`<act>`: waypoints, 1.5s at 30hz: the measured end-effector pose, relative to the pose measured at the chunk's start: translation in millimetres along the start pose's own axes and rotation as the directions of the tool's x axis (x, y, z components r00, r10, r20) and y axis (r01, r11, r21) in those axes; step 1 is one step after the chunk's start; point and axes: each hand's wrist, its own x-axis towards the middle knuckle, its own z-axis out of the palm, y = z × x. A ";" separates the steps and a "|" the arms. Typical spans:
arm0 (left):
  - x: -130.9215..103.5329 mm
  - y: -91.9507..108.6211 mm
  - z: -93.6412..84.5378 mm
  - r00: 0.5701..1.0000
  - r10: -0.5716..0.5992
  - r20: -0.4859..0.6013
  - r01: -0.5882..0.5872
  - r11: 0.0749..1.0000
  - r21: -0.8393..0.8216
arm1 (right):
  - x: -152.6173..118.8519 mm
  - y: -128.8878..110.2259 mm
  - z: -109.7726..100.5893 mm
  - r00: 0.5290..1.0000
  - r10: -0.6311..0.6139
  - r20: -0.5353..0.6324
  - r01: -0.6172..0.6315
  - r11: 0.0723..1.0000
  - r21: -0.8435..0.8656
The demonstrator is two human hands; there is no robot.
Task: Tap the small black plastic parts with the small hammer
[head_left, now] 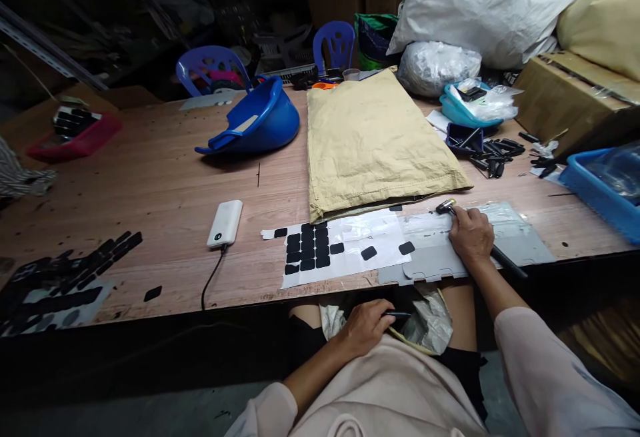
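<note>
My right hand (471, 236) is wrapped round a hammer (507, 262) with a metal head and a black handle. It rests over a grey plastic-covered board (525, 234) at the table's front edge. In my lap, my left hand (367, 325) is closed on a slim black piece (397, 314), whose exact kind I cannot make out. Below that piece a pale sack (433, 324) lies open between my knees. Left of the board, a white sheet (345, 267) bears several black rounded patches (307, 245), some in rows and some loose.
A large tan paper sack (375, 137) lies behind the sheet. Further left are a white power bank (225, 224) with a cable and a blue plastic scoop (273, 120). Black pieces (497, 150) are heaped at right, near a blue tray (595, 187) and a cardboard box (565, 100).
</note>
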 end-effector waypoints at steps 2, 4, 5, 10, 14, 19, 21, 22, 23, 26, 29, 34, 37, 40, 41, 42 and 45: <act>5.2 -10.3 5.7 0.975 -0.220 0.035 0.216 0.973 0.087 | 0.2 -0.5 -1.6 1.000 0.000 0.004 0.000 1.000 0.000; 9.8 -14.8 5.7 0.938 -0.341 0.056 0.330 0.932 0.149 | -0.1 -0.7 -2.4 1.000 -0.002 0.001 0.002 1.000 0.002; 10.6 -13.8 3.8 0.933 -0.354 0.065 0.340 0.926 0.163 | -0.3 -0.7 -2.3 1.000 -0.004 -0.001 0.004 1.000 0.002; 13.1 22.5 -25.9 0.986 -0.089 0.143 0.086 0.996 0.028 | -1.4 -0.2 0.6 1.000 -0.007 -0.017 0.007 1.000 -0.008; 54.6 58.2 -74.2 1.000 0.016 0.010 -0.016 0.996 -0.084 | -1.6 -0.1 1.9 1.000 -0.010 -0.023 0.010 1.000 -0.015; 143.3 71.2 -129.7 0.956 -0.106 -0.275 0.148 0.980 0.136 | -1.7 0.4 1.2 0.999 -0.019 -0.030 0.018 1.000 -0.012; 169.7 71.2 -142.7 0.939 -0.132 -0.317 0.216 0.945 0.245 | -1.8 0.8 1.6 0.999 -0.021 -0.034 0.021 1.000 -0.007; 179.3 71.1 -147.5 0.931 -0.141 -0.336 0.245 0.925 0.291 | -1.8 0.9 1.9 0.999 -0.021 -0.036 0.020 1.000 -0.004; 186.6 71.3 -151.6 0.922 -0.143 -0.359 0.267 0.907 0.327 | -1.8 0.9 2.2 0.999 -0.019 -0.038 0.019 1.000 -0.002; 199.2 73.0 -161.3 0.890 -0.125 -0.439 0.306 0.878 0.369 | -2.1 0.4 2.6 0.999 -0.015 -0.035 0.015 1.000 0.004; 206.8 75.2 -167.3 0.868 -0.117 -0.483 0.323 0.872 0.369 | -2.5 -0.8 1.5 1.000 -0.012 -0.020 0.012 1.000 0.010; 220.0 76.6 -163.0 0.872 -0.121 -0.475 0.327 0.865 0.381 | -2.9 -2.7 -1.2 1.000 0.000 0.004 0.000 1.000 0.009; 223.4 77.0 -153.0 0.863 -0.107 -0.493 0.328 0.861 0.388 | -2.8 -3.5 -2.1 1.000 0.002 0.006 -0.002 1.000 0.005; 223.3 76.6 -142.8 0.865 -0.085 -0.495 0.316 0.858 0.404 | -2.6 -4.2 -2.6 1.000 0.008 0.001 -0.008 1.000 0.000; 223.1 76.4 -140.5 0.865 -0.080 -0.496 0.313 0.858 0.407 | -2.5 -4.3 -2.7 1.000 0.007 0.001 -0.007 1.000 -0.001; 222.9 76.2 -139.0 0.863 -0.078 -0.499 0.312 0.859 0.406 | -2.4 -4.3 -2.9 1.000 0.005 0.001 -0.005 1.000 -0.001; 220.1 76.7 -140.0 0.859 -0.089 -0.504 0.314 0.869 0.382 | -2.0 -3.8 -3.2 1.000 0.000 0.004 0.000 1.000 0.006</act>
